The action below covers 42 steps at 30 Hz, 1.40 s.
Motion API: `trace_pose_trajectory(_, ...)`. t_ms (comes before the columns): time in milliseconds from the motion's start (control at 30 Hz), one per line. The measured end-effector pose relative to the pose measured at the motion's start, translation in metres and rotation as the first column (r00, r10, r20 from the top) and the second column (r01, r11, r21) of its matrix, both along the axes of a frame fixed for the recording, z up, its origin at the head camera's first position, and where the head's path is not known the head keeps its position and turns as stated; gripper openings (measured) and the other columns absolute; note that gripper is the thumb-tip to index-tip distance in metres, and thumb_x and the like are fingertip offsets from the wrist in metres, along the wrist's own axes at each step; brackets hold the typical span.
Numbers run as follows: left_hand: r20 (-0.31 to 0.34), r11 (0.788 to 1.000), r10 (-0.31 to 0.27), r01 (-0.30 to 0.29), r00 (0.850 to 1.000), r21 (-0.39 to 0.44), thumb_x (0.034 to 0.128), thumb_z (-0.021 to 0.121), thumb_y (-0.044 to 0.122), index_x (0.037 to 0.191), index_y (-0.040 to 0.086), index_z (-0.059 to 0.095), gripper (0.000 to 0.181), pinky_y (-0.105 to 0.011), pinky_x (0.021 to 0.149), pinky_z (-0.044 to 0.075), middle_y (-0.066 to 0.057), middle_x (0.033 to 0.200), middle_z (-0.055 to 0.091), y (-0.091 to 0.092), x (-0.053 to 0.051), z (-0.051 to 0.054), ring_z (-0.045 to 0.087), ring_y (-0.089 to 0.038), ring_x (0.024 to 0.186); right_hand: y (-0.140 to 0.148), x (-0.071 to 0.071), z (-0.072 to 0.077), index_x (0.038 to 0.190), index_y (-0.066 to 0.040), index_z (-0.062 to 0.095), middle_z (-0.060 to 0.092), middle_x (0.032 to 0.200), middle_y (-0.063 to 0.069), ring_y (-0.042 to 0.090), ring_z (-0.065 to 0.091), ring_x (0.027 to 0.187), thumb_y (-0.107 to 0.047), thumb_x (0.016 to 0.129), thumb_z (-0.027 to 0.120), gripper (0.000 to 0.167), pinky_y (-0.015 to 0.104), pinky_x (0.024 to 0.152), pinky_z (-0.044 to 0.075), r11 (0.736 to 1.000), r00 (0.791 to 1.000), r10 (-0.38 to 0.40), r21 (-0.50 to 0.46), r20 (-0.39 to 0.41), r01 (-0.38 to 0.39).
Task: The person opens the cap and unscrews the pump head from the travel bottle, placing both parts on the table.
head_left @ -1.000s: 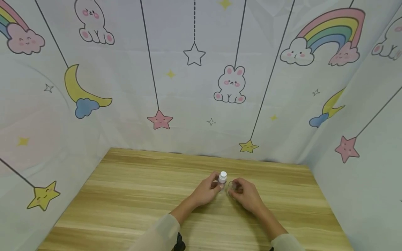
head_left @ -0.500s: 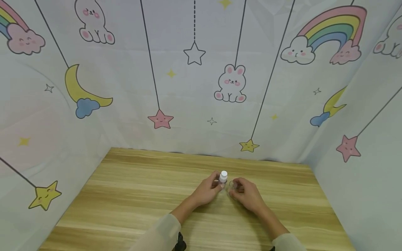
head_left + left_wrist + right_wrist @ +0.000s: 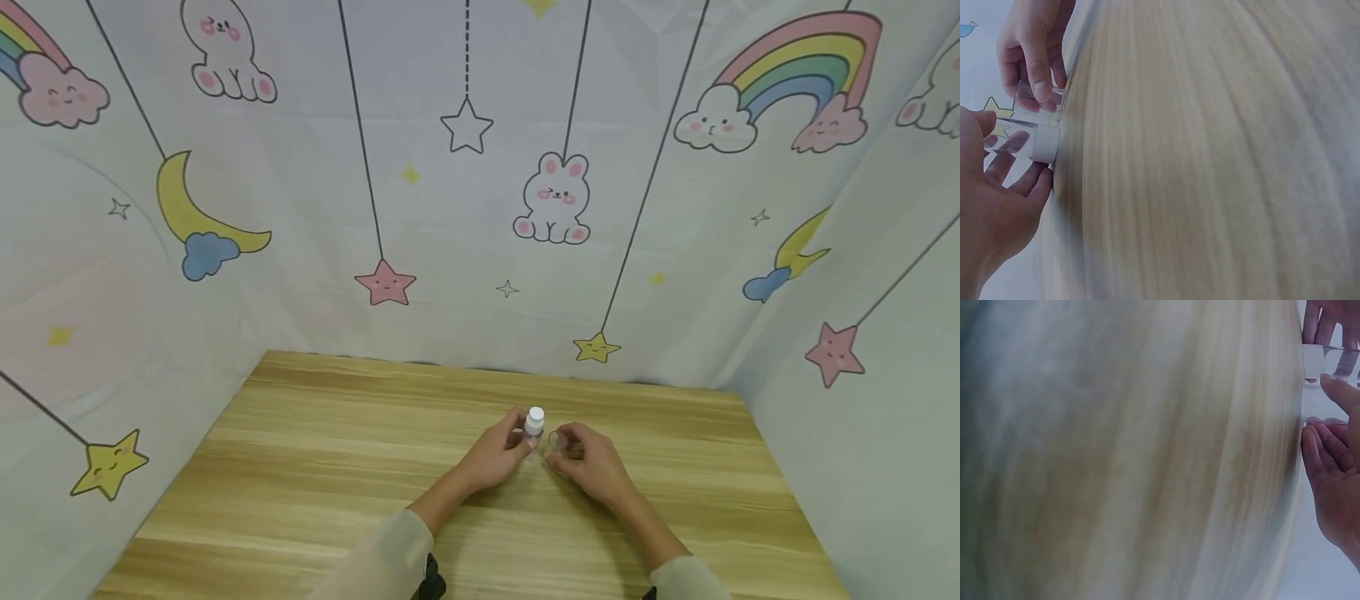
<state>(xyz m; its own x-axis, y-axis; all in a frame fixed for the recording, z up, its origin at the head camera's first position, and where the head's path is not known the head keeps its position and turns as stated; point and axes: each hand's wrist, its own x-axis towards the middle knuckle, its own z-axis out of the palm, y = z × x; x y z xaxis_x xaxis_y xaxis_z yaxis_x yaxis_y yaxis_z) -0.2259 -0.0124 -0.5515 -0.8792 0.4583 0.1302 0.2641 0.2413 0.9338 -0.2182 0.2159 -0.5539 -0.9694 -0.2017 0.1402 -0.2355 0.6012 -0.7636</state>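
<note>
My left hand (image 3: 489, 456) grips a small bottle (image 3: 535, 422) from its left side, fingers behind and thumb in front. The bottle looks white on top in the head view; in the left wrist view its body is clear, with a white band (image 3: 1046, 144) at the tabletop end. Just right of it, my right hand (image 3: 592, 468) holds a clear cup-like container (image 3: 556, 441) between thumb and fingers. Bottle and container stand side by side, very close, at table level. Fingers partly cover both, and I cannot tell if anything is inside them.
The wood-grain table (image 3: 337, 450) spreads around both hands. Behind it and at both sides hangs a white cloth (image 3: 450, 325) printed with stars, rabbits, moons and rainbows. The table's back edge (image 3: 450, 368) meets the cloth a little beyond the hands.
The head view has shifted very slightly. Both hands keep the same hold on the bottle and the clear container, with no other visible movement.
</note>
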Motion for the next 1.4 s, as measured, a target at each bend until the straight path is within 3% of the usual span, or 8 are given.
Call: trace_pose_trajectory(1400, -0.010, 1.000, -0.001, 0.001, 1.000, -0.028, 0.1128, 0.054, 0.028, 0.138, 0.022, 0.052, 0.026, -0.053, 0.113, 0.048, -0.007, 0.144, 0.061, -0.0010, 0.0009, 0.0016, 0.062, -0.033, 0.135, 0.0021, 0.0008, 0.0005, 0.129, -0.002, 0.068, 0.072, 0.117, 0.008, 0.025, 0.072, 0.107, -0.023, 0.089, 0.090, 0.050, 0.038, 0.090, 0.062, 0.999, 0.999, 0.016, -0.042, 0.031, -0.015)
